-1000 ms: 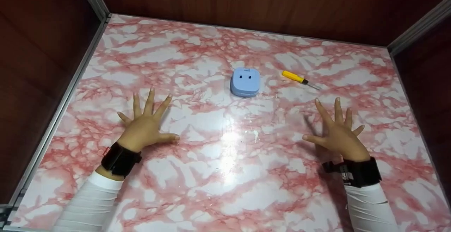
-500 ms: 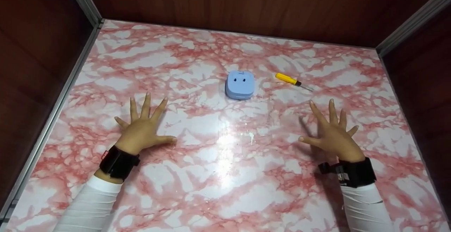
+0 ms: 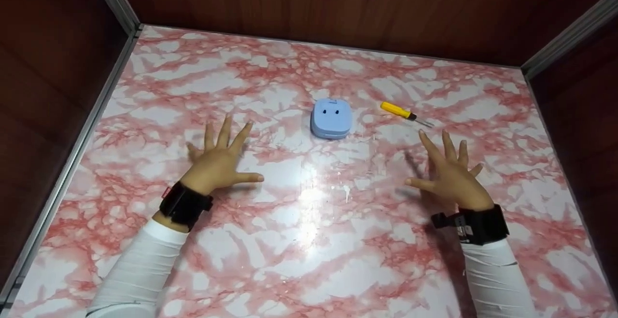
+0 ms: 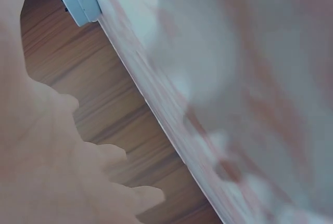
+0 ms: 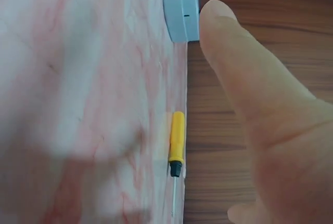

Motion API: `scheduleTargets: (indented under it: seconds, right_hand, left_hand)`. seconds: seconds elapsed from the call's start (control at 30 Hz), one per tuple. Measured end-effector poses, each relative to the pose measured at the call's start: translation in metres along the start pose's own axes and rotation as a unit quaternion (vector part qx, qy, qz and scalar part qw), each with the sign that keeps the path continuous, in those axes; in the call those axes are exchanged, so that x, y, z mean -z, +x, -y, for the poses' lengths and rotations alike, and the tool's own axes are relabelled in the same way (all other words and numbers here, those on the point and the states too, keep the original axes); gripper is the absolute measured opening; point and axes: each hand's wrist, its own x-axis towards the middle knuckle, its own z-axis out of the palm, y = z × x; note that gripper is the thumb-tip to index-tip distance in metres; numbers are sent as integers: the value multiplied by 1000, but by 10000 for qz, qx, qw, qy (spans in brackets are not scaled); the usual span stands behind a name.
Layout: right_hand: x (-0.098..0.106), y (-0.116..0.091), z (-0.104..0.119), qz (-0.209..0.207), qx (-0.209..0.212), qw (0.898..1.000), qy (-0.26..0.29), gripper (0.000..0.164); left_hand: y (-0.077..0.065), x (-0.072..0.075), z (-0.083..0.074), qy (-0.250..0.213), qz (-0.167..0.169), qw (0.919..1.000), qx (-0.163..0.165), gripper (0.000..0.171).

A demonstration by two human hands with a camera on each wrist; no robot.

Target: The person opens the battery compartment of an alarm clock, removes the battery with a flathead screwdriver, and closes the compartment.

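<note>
Bright glare on the tabletop (image 3: 280, 212)

We see a shiny table top (image 3: 251, 265) with pink and white swirls. On it we find a light blue box (image 3: 332, 121) with round corners and, near the box, a yellow screwdriver (image 3: 397, 110).
</note>
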Motion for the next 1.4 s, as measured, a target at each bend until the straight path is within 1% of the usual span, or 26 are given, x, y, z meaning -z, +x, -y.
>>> scheduleTargets:
  seconds: [0.13,0.3,0.43,0.53,0.63,0.7,0.8,0.9,0.97,1.07,1.1,1.13,1.17,1.2,1.3,1.4]
  right_hand:
    - [-3,12,3,6,112,9999,-103,114]
    - [-8,27,8,-94,287,9995,-98,115]
    - [-11,41,15,-148,506,9986,-5,115]
    - [-12,52,19,-309,864,9958,68,113]
    - [-15,65,25,-579,1333,9893,120,110]
    - [-17,73,30,-734,1555,9850,164,106]
    - [-18,81,39,-788,1602,9833,359,102]
    - [-17,88,47,-711,1584,9828,621,96]
    - [-17,95,54,-677,1651,9809,769,92]
    - [-18,106,65,-640,1757,9770,1029,88]
    - [-19,111,69,-612,1822,9742,1186,87]
    - [-20,116,74,-590,1866,9718,1315,87]
    - [-21,121,78,-537,1887,9695,1471,87]
    - [-23,126,83,-477,1900,9672,1618,88]
    - [-27,139,94,-211,1887,9598,2069,89]
    - [-31,146,102,-75,1863,9571,2219,90]
  left_hand:
    - [12,-2,-9,-87,-65,9999,-51,125]
    - [27,-5,-22,-434,-48,9989,-141,122]
    - [43,-6,-35,-732,-88,9967,-349,119]
    - [57,-6,-46,-1088,-167,9923,-562,115]
    - [69,-9,-56,-1515,-268,9858,-670,113]
    - [75,-11,-63,-1845,-337,9797,-702,111]
    - [84,-17,-73,-2231,-514,9699,-826,109]
    - [94,-22,-86,-2733,-612,9557,-908,107]
    - [101,-25,-94,-3187,-575,9423,-849,106]
    - [112,-29,-105,-3915,-484,9163,-688,107]
    - [115,-32,-108,-4087,-450,9093,-642,108]
    - [118,-34,-110,-4209,-416,9041,-612,109]
    - [121,-37,-112,-4293,-387,9004,-589,110]
    - [124,-40,-113,-4334,-377,8985,-589,111]
    - [128,-48,-114,-4334,-394,8981,-635,112]
    - [129,-52,-114,-4347,-551,8959,-732,108]
